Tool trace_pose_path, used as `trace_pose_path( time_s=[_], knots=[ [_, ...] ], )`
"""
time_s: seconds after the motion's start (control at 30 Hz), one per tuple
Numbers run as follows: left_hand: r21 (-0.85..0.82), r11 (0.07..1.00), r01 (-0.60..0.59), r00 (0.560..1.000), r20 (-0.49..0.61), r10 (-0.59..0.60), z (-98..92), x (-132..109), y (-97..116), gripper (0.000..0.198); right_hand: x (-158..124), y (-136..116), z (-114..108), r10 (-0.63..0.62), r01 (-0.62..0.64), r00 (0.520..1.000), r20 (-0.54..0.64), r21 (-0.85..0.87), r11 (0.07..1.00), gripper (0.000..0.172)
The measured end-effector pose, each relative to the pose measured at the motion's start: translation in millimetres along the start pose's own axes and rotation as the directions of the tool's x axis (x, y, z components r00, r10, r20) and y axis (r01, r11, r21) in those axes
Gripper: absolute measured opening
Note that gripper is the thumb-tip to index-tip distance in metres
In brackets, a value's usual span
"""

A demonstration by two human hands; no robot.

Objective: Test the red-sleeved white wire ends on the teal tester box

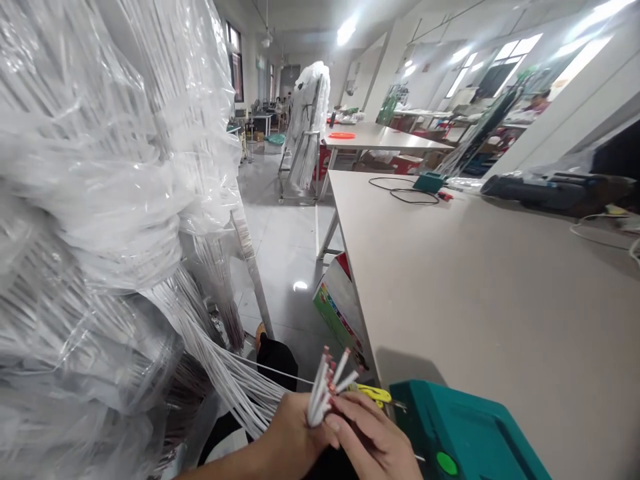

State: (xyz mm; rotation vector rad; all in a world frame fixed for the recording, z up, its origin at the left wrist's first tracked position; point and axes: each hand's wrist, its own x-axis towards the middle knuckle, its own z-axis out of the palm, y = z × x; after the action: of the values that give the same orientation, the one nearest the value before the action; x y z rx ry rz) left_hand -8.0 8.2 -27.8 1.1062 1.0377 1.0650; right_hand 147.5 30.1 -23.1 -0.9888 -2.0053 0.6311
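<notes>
A bundle of thin white cables (320, 397) with reddish-brown ends stands up out of my left hand (290, 433), whose fingers are wrapped round it. From there the long cables (235, 380) run back to the left, toward a hanging mass of them. My right hand (373, 437) is at the bundle's near side, with thumb and fingers bent against the cables just below their tips. Right behind its fingers shows a small yellow-handled cutter (373, 393), its metal tip pointing right; whether the hand holds it is unclear. A teal machine housing (475, 427) with a green button sits close by on the right.
Plastic-wrapped cables (125, 153) hang on a rack at the left. The table (475, 287) carries a small green box (430, 182) with a black cord. A printed carton (343, 307) is on the floor beneath. Another wrapped rack (307, 127) stands farther down the aisle.
</notes>
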Motion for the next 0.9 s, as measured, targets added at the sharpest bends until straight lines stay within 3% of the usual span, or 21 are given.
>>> trace_pose_path(
  time_s=[0.07, 0.2, 0.37, 0.53, 0.6, 0.67, 0.73, 0.83, 0.9],
  knots=[
    [0.015, 1.000, -0.015, 0.999, 0.051, 0.014, 4.0, 1, -1, 0.040, 7, -4, 8, 0.010, -0.010, 1.000, -0.004, 0.028, 1.000, 0.013],
    [-0.074, 0.992, 0.103, 0.995, 0.005, -0.103, 1.3, 5, -8, 0.033, 13, -8, 11, 0.141, -0.140, 0.990, -0.011, 0.074, 0.987, 0.023],
    [-0.020, 0.973, 0.228, 0.974, 0.025, -0.227, -5.6, 10, -10, 0.034, 9, -4, 10, 0.241, -0.237, 0.970, -0.013, 0.137, 0.962, 0.021],
    [-0.004, 0.969, 0.247, 0.967, 0.064, -0.246, -6.4, 13, -5, 0.040, 6, -1, 8, 0.224, -0.212, 0.973, -0.064, 0.153, 0.965, 0.017],
    [-0.016, 0.973, 0.231, 0.971, -0.064, -0.232, -6.6, 15, -3, 0.039, 5, 1, 7, 0.198, -0.185, 0.975, -0.098, 0.126, 0.975, 0.014],
    [0.017, 0.981, 0.191, 0.948, -0.264, -0.180, -6.2, 16, 0, 0.037, 4, 3, 7, 0.180, -0.169, 0.976, -0.121, 0.097, 0.981, 0.012],
    [0.098, 0.986, 0.131, 0.932, -0.350, -0.089, -4.5, 16, 3, 0.032, 4, 5, 7, 0.166, -0.157, 0.979, -0.123, 0.082, 0.984, 0.012],
    [0.198, 0.977, 0.079, 0.979, -0.199, -0.039, 0.8, 14, 6, 0.023, 7, 4, 6, 0.166, -0.156, 0.982, -0.086, 0.115, 0.981, 0.015],
    [0.210, 0.973, 0.096, 0.985, -0.161, -0.063, 4.3, 13, 8, 0.022, 8, 3, 4, 0.221, -0.203, 0.970, -0.097, 0.164, 0.965, 0.017]
  ],
)
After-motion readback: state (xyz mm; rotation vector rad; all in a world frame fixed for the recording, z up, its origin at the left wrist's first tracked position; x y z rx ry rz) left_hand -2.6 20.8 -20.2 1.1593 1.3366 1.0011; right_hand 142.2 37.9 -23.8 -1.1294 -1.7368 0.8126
